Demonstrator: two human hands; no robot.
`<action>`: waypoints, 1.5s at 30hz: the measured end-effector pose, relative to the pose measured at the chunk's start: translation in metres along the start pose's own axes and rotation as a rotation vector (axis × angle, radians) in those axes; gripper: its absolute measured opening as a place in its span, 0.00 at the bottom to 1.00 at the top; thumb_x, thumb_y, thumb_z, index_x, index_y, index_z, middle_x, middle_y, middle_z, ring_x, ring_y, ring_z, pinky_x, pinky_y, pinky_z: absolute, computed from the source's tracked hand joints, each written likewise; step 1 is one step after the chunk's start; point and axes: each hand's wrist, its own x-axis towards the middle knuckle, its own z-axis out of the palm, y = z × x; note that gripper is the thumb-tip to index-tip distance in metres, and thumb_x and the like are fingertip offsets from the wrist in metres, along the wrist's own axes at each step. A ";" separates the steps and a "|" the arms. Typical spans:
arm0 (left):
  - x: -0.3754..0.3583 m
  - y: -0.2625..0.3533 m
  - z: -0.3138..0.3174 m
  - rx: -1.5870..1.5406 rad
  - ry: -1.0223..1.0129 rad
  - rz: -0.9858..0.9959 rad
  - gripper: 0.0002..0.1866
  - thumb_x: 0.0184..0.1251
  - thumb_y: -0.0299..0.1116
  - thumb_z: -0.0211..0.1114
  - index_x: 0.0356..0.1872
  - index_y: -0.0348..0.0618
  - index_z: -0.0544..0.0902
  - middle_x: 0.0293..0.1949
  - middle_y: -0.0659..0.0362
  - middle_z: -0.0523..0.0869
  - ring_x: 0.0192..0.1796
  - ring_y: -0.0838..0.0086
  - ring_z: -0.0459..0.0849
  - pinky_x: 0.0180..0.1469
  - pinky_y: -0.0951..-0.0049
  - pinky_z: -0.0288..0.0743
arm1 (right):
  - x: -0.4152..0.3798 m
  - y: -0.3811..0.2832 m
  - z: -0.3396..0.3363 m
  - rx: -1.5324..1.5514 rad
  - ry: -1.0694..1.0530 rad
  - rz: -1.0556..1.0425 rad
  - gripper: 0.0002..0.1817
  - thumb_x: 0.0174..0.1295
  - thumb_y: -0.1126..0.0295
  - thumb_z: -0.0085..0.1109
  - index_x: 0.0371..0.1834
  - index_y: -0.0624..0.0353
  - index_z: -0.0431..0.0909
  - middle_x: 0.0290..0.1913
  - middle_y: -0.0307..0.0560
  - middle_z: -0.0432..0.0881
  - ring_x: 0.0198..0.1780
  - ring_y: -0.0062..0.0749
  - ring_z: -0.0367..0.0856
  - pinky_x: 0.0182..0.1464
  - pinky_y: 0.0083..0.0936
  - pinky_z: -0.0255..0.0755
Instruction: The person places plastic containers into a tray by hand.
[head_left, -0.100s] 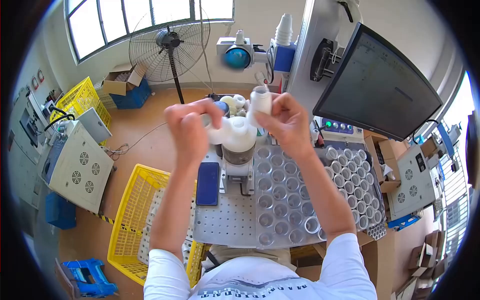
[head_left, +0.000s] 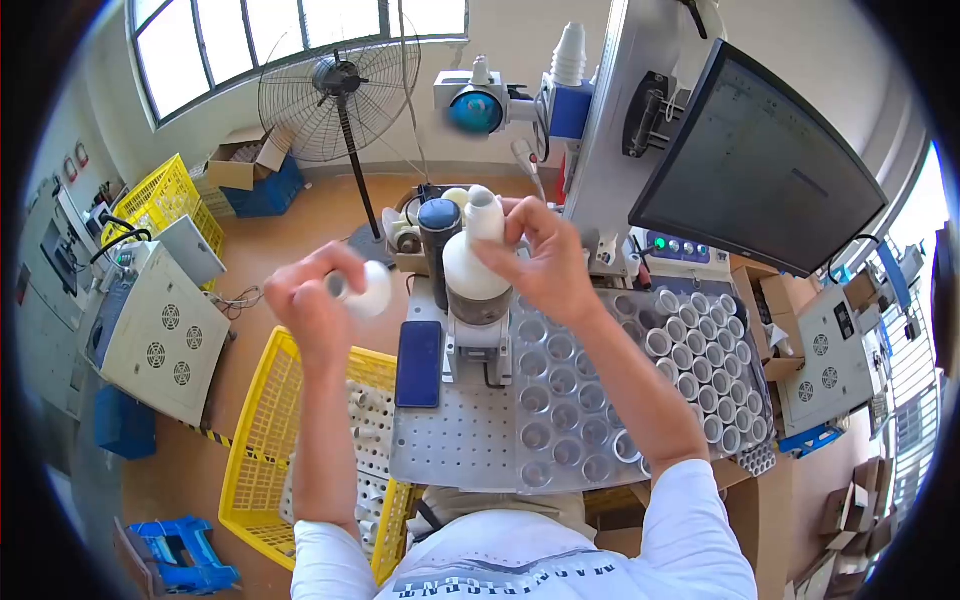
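Note:
My left hand (head_left: pixel 318 292) is closed on a white part (head_left: pixel 370 290) with a round opening, out to the left of the fixture. With thumb and fingers, my right hand (head_left: pixel 540 255) grips a small white cup (head_left: pixel 484 215) directly above the white rounded piece (head_left: pixel 473 268) on the fixture. Whether cup and rounded piece touch cannot be made out. Beside that piece stands a dark cylinder with a blue top (head_left: pixel 439 214). A clear tray (head_left: pixel 548 478) with round pockets lies to the right, and many white cups (head_left: pixel 703 360) stand at its right side.
A blue phone (head_left: pixel 418 364) lies on the perforated metal plate (head_left: pixel 450 440). At the lower left is a yellow basket (head_left: pixel 240 480) holding trays of white parts. A monitor (head_left: pixel 760 160) overhangs the right side. Behind the bench stands a fan (head_left: pixel 338 80).
My left hand has moved left and down, away from the fixture, with the white part. My right hand has shifted left and slightly down with the cup, over the rounded piece.

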 end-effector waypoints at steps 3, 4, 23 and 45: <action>-0.026 -0.066 -0.047 0.075 0.194 -0.031 0.14 0.43 0.32 0.44 0.12 0.36 0.75 0.15 0.60 0.74 0.24 0.74 0.71 0.34 0.73 0.64 | -0.010 0.009 0.008 -0.248 -0.078 0.140 0.15 0.60 0.70 0.72 0.30 0.59 0.70 0.54 0.52 0.83 0.56 0.27 0.77 0.59 0.27 0.70; -0.036 -0.092 -0.066 0.222 0.214 -0.039 0.14 0.44 0.32 0.44 0.12 0.35 0.75 0.16 0.60 0.74 0.24 0.74 0.71 0.35 0.73 0.65 | -0.011 0.014 0.008 -0.252 -0.045 0.144 0.15 0.60 0.70 0.72 0.30 0.59 0.70 0.54 0.52 0.83 0.56 0.27 0.77 0.59 0.27 0.70; -0.232 -0.127 0.027 -0.032 -0.387 -0.250 0.12 0.38 0.23 0.43 0.21 0.33 0.77 0.23 0.52 0.81 0.30 0.65 0.80 0.41 0.70 0.75 | -0.121 0.126 -0.315 -1.265 -0.307 0.735 0.35 0.49 0.71 0.63 0.67 0.59 0.73 0.56 0.61 0.83 0.62 0.54 0.78 0.66 0.43 0.71; -0.247 -0.136 0.066 -0.107 -0.554 -0.443 0.11 0.41 0.18 0.45 0.22 0.32 0.78 0.22 0.52 0.81 0.27 0.67 0.79 0.34 0.71 0.74 | -0.121 0.128 -0.166 -0.727 -0.118 0.497 0.25 0.50 0.66 0.70 0.45 0.60 0.66 0.36 0.58 0.80 0.40 0.55 0.82 0.45 0.42 0.74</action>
